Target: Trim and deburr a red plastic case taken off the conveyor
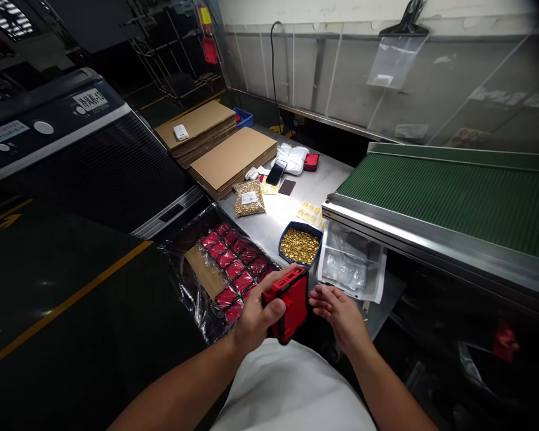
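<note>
A worker's left hand [259, 309] gripped a red-and-black case [295, 310] above the lap, while the right hand [335, 304], fingers loosely parted, hovered at its edge; contact could not be told. Beyond, a blue tray [305, 226] held gold-coloured pieces [300, 246] on the metal desk [332, 179], beside a green conveyor belt [453, 197].
</note>
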Demonstrator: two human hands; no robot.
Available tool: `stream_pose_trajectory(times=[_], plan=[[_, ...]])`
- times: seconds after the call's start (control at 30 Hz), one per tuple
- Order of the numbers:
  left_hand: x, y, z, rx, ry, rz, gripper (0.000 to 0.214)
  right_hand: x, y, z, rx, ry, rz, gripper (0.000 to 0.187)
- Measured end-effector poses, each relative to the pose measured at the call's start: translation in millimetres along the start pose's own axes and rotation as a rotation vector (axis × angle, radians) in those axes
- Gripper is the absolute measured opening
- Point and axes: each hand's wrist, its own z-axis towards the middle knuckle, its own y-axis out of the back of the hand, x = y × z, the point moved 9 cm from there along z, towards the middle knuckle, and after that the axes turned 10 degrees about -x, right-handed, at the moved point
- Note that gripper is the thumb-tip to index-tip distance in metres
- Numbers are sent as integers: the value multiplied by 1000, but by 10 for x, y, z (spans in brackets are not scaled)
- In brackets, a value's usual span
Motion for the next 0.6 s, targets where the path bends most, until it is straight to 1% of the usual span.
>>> stream_pose_trajectory(times=[0.03, 0.07, 0.1, 0.13, 0.2, 0.27, 0.33, 0.47, 0.53, 0.6], plan=[[-71, -9, 9, 34, -86, 98, 69, 278, -135, -240, 94, 151, -30, 32], [-136, -32, 13, 70, -162, 171, 70, 512, -234, -476, 154, 277, -76, 35], [-194, -64, 15, 105, -228, 219, 70, 707, -298, -685, 180, 380, -114, 35], [-242, -99, 14, 136, -280, 246, 70, 855, -350, -861, 202, 457, -149, 36], [-301, -166, 10, 185, -344, 265, 69, 1016, -409, -1088, 223, 532, -193, 36], [-336, -226, -1, 222, -388, 280, 70, 1052, -462, -1197, 272, 547, -215, 40], [-352, -266, -14, 246, -420, 295, 72, 1042, -497, -1248, 311, 550, -244, 45], [-349, -295, -41, 270, -483, 343, 73, 1038, -503, -1320, 316, 568, -314, 49], [-350, -303, -60, 281, -524, 366, 75, 1024, -495, -1348, 330, 538, -299, 47], [-375, -310, -87, 284, -561, 362, 78, 988, -479, -1362, 358, 477, -237, 42]])
